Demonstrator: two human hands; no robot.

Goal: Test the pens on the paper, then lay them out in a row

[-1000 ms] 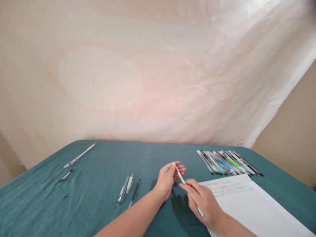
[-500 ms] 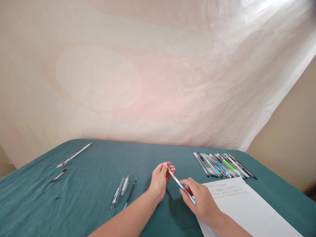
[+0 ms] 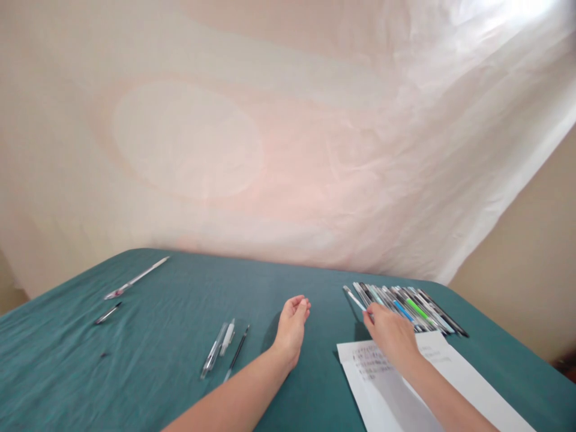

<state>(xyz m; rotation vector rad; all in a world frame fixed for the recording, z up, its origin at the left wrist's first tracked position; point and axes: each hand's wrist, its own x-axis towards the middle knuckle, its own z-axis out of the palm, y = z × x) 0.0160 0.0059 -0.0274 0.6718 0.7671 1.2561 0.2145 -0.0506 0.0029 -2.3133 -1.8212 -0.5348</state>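
Note:
My right hand [image 3: 390, 331] is closed on a slim white pen [image 3: 354, 297] beside the left end of a row of pens. The pen slants with its far end away from me, and my fingers cover its near end. Several pens [image 3: 407, 306] lie side by side in that row, with blue and bright green ones among them. My left hand [image 3: 292, 324] is over the middle of the table, its fingers curled and thumb pressed to them. Whether something small is inside the left hand is hidden.
White paper sheets [image 3: 454, 384] with handwriting lie under my right forearm. Left of my left arm are a clear pen barrel [image 3: 213, 351], a white pen part [image 3: 228, 337] and a dark refill [image 3: 238, 349]. Farther left lie a long clear pen [image 3: 137, 278] and a short dark-tipped piece [image 3: 108, 313].
My right hand has carried the pen away from my left hand, rightward and forward to the row. The top sheet of paper has shifted left. My left hand's fingers have curled in more.

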